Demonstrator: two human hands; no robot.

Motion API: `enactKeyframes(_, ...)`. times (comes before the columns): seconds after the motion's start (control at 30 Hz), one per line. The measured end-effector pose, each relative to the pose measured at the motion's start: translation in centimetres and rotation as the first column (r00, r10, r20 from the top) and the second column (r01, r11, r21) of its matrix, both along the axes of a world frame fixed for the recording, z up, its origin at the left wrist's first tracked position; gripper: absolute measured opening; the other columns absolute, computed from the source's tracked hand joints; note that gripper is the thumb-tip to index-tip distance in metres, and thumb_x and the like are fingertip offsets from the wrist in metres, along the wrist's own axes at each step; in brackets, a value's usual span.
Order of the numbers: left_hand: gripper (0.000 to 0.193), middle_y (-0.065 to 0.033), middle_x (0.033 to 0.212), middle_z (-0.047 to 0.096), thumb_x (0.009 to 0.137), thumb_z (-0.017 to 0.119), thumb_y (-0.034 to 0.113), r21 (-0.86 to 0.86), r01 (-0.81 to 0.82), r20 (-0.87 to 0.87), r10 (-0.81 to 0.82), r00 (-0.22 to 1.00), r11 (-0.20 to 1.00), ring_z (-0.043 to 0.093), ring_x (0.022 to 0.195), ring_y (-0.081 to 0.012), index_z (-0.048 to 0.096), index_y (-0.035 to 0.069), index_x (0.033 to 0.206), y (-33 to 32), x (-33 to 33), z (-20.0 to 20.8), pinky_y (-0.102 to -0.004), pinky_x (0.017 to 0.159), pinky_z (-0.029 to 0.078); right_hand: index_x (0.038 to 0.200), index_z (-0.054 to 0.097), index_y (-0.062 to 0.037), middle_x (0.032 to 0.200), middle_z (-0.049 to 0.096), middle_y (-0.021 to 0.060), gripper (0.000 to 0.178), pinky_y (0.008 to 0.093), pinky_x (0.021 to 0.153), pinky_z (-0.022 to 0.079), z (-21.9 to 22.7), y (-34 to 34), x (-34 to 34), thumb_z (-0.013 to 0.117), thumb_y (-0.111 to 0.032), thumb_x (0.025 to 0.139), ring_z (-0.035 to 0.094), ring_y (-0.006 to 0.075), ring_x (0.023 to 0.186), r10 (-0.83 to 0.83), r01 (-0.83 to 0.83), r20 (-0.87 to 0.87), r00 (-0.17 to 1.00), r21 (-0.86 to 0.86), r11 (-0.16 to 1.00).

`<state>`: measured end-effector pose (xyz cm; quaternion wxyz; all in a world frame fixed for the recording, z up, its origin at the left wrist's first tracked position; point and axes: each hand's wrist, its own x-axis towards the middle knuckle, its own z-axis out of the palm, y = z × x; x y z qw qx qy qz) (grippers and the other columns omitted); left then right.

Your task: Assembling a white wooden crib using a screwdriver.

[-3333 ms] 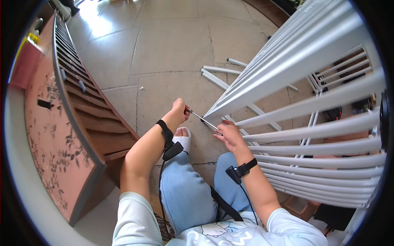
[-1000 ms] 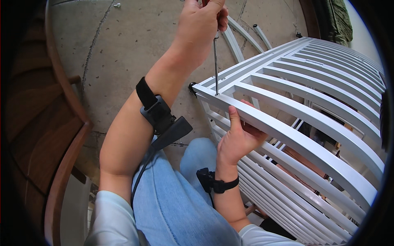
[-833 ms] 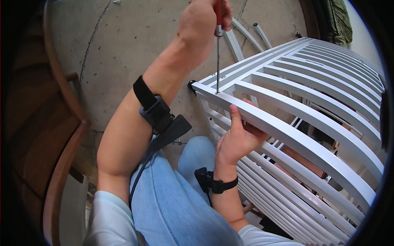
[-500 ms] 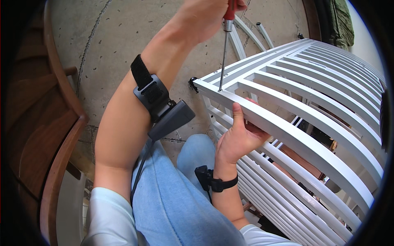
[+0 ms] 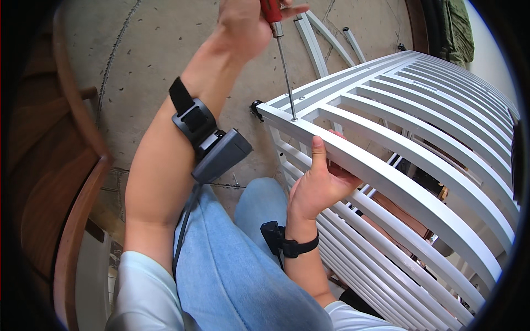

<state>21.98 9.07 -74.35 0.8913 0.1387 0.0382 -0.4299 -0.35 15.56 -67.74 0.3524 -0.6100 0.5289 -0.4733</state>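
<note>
My left hand (image 5: pixel 242 26) is closed round the red handle of a screwdriver (image 5: pixel 284 66) at the top of the view; some of its fingers are cut off by the edge. The long thin shaft slants down, its tip at a hole or screw head near the corner of a white slatted frame (image 5: pixel 411 187). I cannot tell which it meets. Lower down, my right hand (image 5: pixel 316 190) grips the frame's near rail, thumb on the top face and fingers curled underneath, partly hidden. A black caster (image 5: pixel 256 110) sits at the corner.
Loose white bars (image 5: pixel 330 38) lie on the concrete floor (image 5: pixel 154 49) beyond the frame. A dark wooden chair (image 5: pixel 83 127) stands at the left. Green cloth (image 5: pixel 457 33) hangs at the far right. Black devices with cables are strapped to both my forearms.
My left hand and the screwdriver handle have swung to the left, so the shaft now leans left instead of right. The tip stays at the same spot. My right hand keeps its grip.
</note>
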Motion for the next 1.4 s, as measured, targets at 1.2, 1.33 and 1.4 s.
enactKeyframes(1.2,0.032,0.0066,0.051,0.037,0.096,0.045,0.035,0.115,0.078,0.082,-0.088,0.993,0.99,0.035,0.041,-0.0068,0.046,0.017,0.07,-0.3,0.9,0.5,-0.023,0.041,0.032,0.135,0.04,0.0125,0.14,0.044,0.0235,0.044,0.0392,0.113,0.034,-2.6,2.1,-1.9,0.045,0.011,0.091,0.044,0.0285,0.132,0.166,-0.193,0.1,0.981,0.561,0.805)
enactKeyframes(1.33,0.033,0.0024,0.056,0.046,0.099,0.045,0.038,0.749,-0.225,0.33,-0.056,0.942,0.623,0.047,0.05,-0.0128,0.053,0.013,0.079,-1.2,-0.6,4.1,-0.0283,0.047,0.039,0.131,0.044,0.0139,0.134,0.05,0.0237,0.042,0.0379,0.109,0.039,-2.9,1.6,-2.4,0.045,0.011,0.089,0.048,0.0284,0.129,0.254,-0.205,-0.02,0.967,0.528,0.824)
enactKeyframes(1.4,0.035,0.0005,0.059,0.05,0.1,0.045,0.039,0.82,-0.35,0.448,-0.127,0.885,0.453,0.053,0.055,-0.0155,0.056,0.011,0.084,-1.5,-1.4,5.1,-0.0309,0.051,0.042,0.13,0.045,0.0142,0.133,0.051,0.0235,0.042,0.0374,0.108,0.04,-3.1,0.9,-3.2,0.045,0.011,0.089,0.049,0.0281,0.128,0.228,-0.173,-0.042,0.973,0.523,0.834)
